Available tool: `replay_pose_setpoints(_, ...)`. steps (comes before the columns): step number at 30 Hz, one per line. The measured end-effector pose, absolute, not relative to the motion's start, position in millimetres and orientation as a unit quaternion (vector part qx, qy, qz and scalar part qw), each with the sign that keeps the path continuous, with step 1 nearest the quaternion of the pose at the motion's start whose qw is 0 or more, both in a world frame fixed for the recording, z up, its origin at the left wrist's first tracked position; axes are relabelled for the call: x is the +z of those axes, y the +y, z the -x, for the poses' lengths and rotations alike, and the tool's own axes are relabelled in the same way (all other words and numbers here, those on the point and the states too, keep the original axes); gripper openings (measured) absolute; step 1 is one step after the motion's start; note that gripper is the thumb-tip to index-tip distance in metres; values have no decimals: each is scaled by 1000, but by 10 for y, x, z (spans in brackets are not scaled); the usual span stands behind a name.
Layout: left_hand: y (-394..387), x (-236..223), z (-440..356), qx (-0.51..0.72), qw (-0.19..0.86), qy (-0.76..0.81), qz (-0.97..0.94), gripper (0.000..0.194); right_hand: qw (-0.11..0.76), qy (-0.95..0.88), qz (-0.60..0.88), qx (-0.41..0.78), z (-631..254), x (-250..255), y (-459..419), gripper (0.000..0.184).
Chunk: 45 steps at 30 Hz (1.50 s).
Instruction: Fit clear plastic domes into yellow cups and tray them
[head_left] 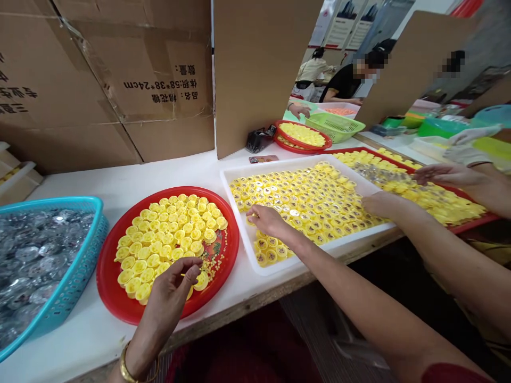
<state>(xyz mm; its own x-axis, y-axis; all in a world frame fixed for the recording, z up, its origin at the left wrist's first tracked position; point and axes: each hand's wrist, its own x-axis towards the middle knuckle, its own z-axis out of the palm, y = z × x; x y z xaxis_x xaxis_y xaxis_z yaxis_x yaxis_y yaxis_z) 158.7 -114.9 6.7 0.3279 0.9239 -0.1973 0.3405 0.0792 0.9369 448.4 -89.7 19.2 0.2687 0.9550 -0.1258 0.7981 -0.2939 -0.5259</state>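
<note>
My left hand (170,292), with a gold bracelet at the wrist, hovers over the front of a round red tray (106,284). Its thumb and fingers are pinched together; what they hold, if anything, is hidden. Small round yellow plastic cups (171,223) cover most of that tray, with tiny yellow bits (215,264) at its right side. My right hand (266,219) reaches over the left part of a white rectangular tray (245,242). Its fingers are closed, and I cannot make out what is in them. Rows of yellow cups with dark printed centres (307,205) fill much of the white tray.
At left stands a blue basket (75,276) of clear plastic pieces. A co-worker's hand (379,205) is at the white tray's right edge, another (447,173) over a red tray (471,226). Cardboard (159,69) walls the back, near a stacked red plate (281,139).
</note>
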Motion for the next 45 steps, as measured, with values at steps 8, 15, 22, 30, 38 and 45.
replay_pose_setpoints(8,-1177,33,-1583,258,540,503,-624,39,122,-612,761,177,-4551,-51,-716,19)
replay_pose_setpoints(15,-1181,-27,-1555,264,545,499,-620,36,122,-646,743,121,-4609,20,-798,23)
replay_pose_setpoints(22,-1201,-37,-1547,263,555,500,-610,35,91,-681,716,126,-4622,-27,-730,15)
replay_pose_setpoints(30,-1074,-20,-1505,273,531,501,-627,30,80,-670,730,109,-4705,-58,-726,13)
replay_pose_setpoints(38,-1066,-40,-1467,281,526,501,-628,25,199,-690,691,82,-4059,281,-953,18)
replay_pose_setpoints(45,-1172,51,-1499,297,521,500,-625,19,94,-658,741,94,-3149,41,-942,34)
